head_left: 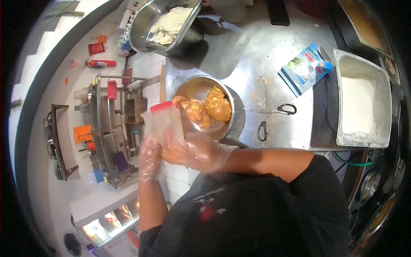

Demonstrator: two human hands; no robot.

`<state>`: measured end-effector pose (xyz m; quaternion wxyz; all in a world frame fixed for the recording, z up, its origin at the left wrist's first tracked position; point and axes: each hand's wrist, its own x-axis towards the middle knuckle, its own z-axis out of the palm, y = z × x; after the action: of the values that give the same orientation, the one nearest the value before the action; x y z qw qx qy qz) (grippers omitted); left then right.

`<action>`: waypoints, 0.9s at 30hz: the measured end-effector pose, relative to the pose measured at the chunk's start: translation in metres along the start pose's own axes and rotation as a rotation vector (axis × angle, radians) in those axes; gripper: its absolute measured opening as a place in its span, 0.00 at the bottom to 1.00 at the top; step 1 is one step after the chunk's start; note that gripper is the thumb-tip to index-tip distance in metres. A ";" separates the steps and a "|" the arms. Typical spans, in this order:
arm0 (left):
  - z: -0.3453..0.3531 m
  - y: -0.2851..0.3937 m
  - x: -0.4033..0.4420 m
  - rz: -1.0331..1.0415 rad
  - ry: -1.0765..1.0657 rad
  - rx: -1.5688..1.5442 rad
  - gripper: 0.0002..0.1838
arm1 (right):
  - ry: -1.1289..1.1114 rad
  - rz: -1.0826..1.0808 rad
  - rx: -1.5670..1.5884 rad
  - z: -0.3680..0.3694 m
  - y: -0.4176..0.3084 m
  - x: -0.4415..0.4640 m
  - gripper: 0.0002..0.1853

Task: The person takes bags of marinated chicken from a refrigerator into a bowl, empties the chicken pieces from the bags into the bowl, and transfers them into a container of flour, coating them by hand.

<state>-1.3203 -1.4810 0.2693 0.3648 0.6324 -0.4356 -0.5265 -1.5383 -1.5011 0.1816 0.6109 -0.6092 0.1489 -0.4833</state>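
Note:
Both my hands wear clear plastic gloves and are close together in front of my chest, near the bowl's edge. My left hand (150,159) is closed on the lower part of a clear plastic bag (165,125) with a red band at its top. My right hand (199,150) is closed at the bag's other side; its fingertips are partly hidden. The bag's red end tips over the rim of a metal bowl (231,124). Inside the bowl lie orange-coated pieces of meat (218,105). Whether anything remains inside the bag I cannot tell.
Open scissors (274,110) lie right of the bowl on the steel table (239,51). Beyond them are a blue pouch (306,68) and a tray of white powder (364,100). A deep metal pan (188,36) holding a pale floury mass stands at the far left.

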 end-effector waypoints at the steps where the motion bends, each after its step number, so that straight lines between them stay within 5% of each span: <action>1: 0.009 -0.004 -0.002 0.051 0.010 -0.037 0.36 | -0.007 -0.053 -0.132 -0.002 0.007 -0.003 0.17; 3: 0.027 -0.006 -0.008 0.151 0.117 -0.149 0.27 | -0.032 -0.161 -0.383 -0.003 0.016 -0.009 0.15; 4: 0.026 -0.006 -0.009 0.155 0.131 -0.132 0.26 | -0.029 0.124 -0.104 -0.010 -0.006 -0.006 0.18; 7: 0.012 -0.008 -0.007 0.192 0.169 -0.090 0.22 | -0.156 0.334 -0.313 -0.034 -0.034 0.007 0.23; 10: 0.005 -0.008 0.003 0.195 0.152 -0.002 0.18 | -0.126 0.272 -0.307 -0.038 -0.005 0.006 0.27; 13: -0.011 -0.022 0.024 0.453 -0.087 0.150 0.14 | -0.142 0.325 -0.251 -0.042 -0.013 0.004 0.31; 16: -0.028 -0.039 0.043 0.353 -0.273 0.082 0.13 | -0.123 0.432 -0.321 -0.032 -0.043 0.007 0.38; 20: -0.035 -0.006 0.048 0.600 -0.447 0.124 0.12 | 0.270 0.436 0.374 -0.024 -0.030 0.003 0.51; 23: -0.048 0.004 0.062 0.772 -0.558 0.274 0.12 | 0.389 0.519 0.424 -0.009 -0.064 0.040 0.50; 27: -0.062 0.013 0.075 0.867 -0.668 0.290 0.14 | 0.204 0.435 -0.340 0.001 -0.072 0.068 0.26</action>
<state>-1.2567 -1.5549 0.2660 0.2993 0.2386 -0.8151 -0.4348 -1.5334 -1.5377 0.2734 0.5711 -0.6051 0.4153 -0.3678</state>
